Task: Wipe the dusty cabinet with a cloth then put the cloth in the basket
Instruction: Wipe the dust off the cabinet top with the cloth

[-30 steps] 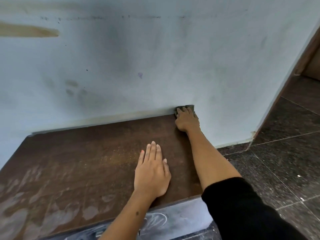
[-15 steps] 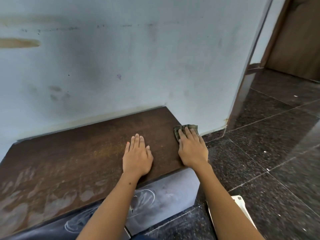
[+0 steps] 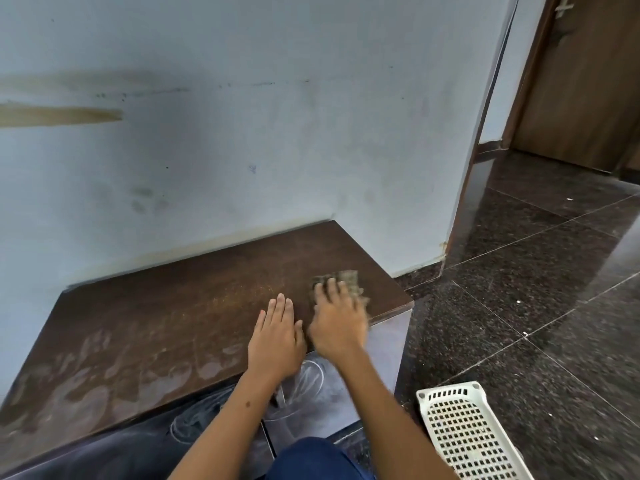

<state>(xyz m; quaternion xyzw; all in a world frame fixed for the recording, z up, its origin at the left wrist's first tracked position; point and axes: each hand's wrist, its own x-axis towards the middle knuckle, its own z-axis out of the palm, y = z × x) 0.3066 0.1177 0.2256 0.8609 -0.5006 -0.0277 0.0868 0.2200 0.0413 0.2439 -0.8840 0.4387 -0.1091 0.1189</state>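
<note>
The small grey-green woven cloth [image 3: 341, 282] lies on the right end of the dark brown wooden cabinet top [image 3: 180, 306], near its front right corner, under the right hand [image 3: 337, 320]. I think the cloth could slide over that near edge and fall to the dark stone floor [image 3: 519, 306], because the hand only presses it flat and does not pinch it. Much pale dust also remains on the left part, so that part could be missed. The right fingers [image 3: 332, 289] are nearly straight and close together on the cloth, somewhat blurred. The left hand [image 3: 277, 337] rests flat on the wood just beside it, holding nothing. The white perforated plastic basket [image 3: 464, 434] stands on the floor to the right, apart from the cabinet.
</note>
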